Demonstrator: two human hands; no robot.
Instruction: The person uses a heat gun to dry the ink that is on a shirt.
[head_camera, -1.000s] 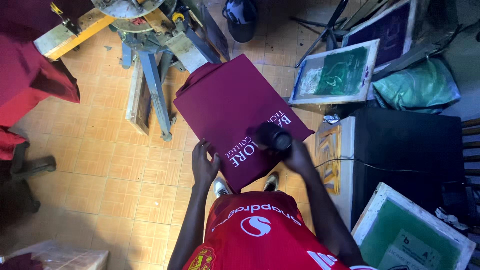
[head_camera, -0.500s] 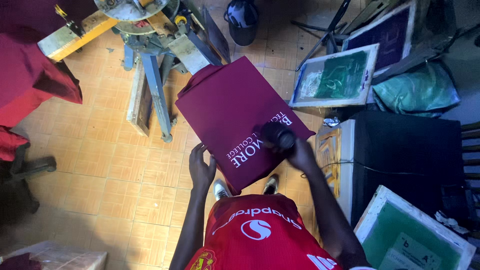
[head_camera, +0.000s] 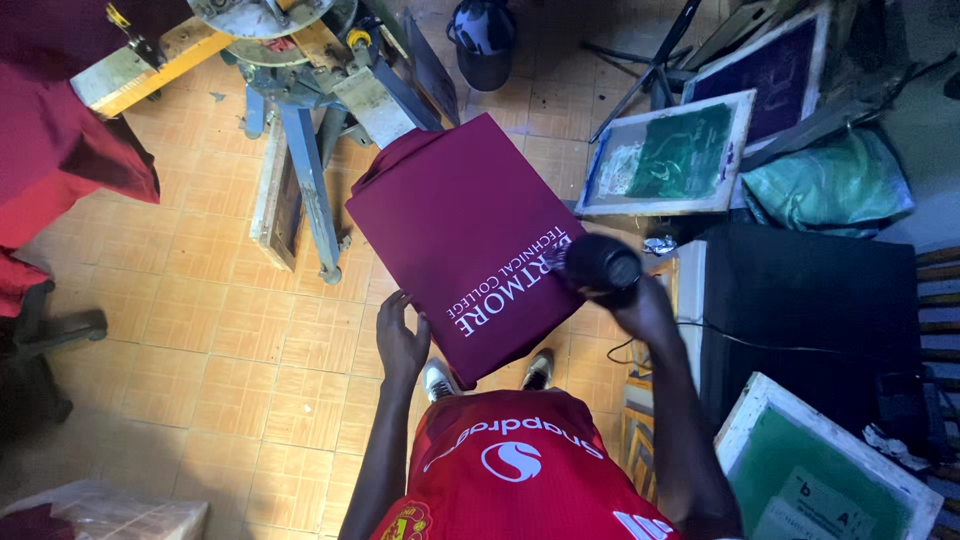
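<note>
**Maroon shirt on the press board, heat tool over the print**

Left hand: fingers curled, resting on the near-left edge of the maroon shirt, gripping that edge lightly. Right hand: closed around a black heat tool, its round barrel held at the shirt's right edge, just beside the white lettering; whether it touches the cloth cannot be told.

The shirt lies flat on a board that runs from the person toward 11 o'clock and joins a blue-legged metal press stand. Tiled orange floor below; two shoe tips show under the shirt's near corner.

Around: a framed printing screen with green stain at 1 o'clock, a darker one behind it. A black box-shaped unit at 3 o'clock with a thin cord across it. Another green screen frame at 4 o'clock. Red cloth hanging at 10 o'clock. A dark cap on the floor at 12 o'clock
</note>
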